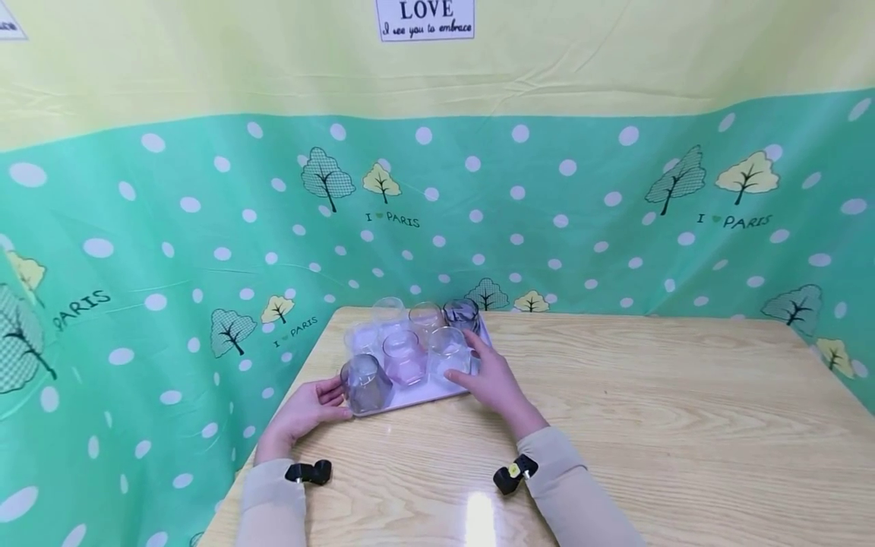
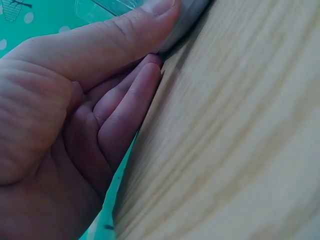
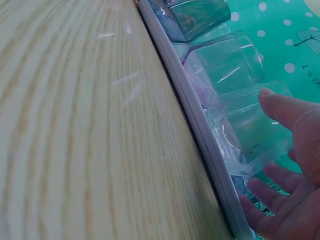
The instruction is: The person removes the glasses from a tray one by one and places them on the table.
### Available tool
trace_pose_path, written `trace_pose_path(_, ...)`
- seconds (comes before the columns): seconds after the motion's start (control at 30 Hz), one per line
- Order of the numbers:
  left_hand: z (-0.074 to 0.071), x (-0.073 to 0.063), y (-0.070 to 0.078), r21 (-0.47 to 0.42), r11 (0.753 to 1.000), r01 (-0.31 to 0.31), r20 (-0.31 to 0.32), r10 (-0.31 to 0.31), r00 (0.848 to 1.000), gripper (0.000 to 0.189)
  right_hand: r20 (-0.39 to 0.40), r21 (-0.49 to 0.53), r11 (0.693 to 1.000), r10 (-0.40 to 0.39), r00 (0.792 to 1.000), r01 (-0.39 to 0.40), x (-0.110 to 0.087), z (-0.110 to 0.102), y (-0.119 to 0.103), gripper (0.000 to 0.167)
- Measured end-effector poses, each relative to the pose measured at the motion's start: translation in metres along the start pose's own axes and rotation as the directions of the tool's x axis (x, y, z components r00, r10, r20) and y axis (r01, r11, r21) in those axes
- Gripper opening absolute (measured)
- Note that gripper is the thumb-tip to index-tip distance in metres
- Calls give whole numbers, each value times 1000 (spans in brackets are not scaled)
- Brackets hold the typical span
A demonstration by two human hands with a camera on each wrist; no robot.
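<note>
A pale tray [image 1: 417, 393] stands at the table's left back, bearing several drinking glasses. My left hand [image 1: 307, 410] grips its front left corner, thumb on the edge and fingers lower down, as the left wrist view shows. Next to those fingers is a smoky grey glass [image 1: 368, 387]. At the tray's front right, my right hand [image 1: 497, 386] holds a clear glass [image 1: 447, 355] between thumb and fingers; the right wrist view shows the thumb [image 3: 280, 106] over its side. Between these two stands a pinkish glass [image 1: 405, 365].
Behind are an amber glass [image 1: 427, 317], a dark glass [image 1: 461, 313] and further clear glasses [image 1: 362, 339]. The wooden table [image 1: 649, 410] extends to the right. A green dotted curtain [image 1: 519, 194] hangs behind and to the left, close to the tray.
</note>
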State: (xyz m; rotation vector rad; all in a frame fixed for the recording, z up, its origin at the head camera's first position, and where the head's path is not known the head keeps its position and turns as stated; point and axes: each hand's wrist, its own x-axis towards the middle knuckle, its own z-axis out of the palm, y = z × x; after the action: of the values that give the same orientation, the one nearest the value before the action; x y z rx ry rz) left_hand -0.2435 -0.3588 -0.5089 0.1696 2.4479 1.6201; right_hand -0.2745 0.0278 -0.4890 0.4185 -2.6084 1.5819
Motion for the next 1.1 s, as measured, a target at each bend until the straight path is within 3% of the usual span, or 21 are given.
trace_pose_path(0.23,-2,-3,0,14,999,40,-9,-40,999,92,-20,9,1000,1,1000,-1,2,6,3,89)
trace_pose_path(0.63,-1,-2,1,35,999,32,-10,-32,999,91,-11,3,999,53,999,-53,5,14,1,101)
trace_pose_path(1.1,0,2,6,35,999,26,10,-26,1000,90,-33,-12,997,82,996,-82,8,13,3,100)
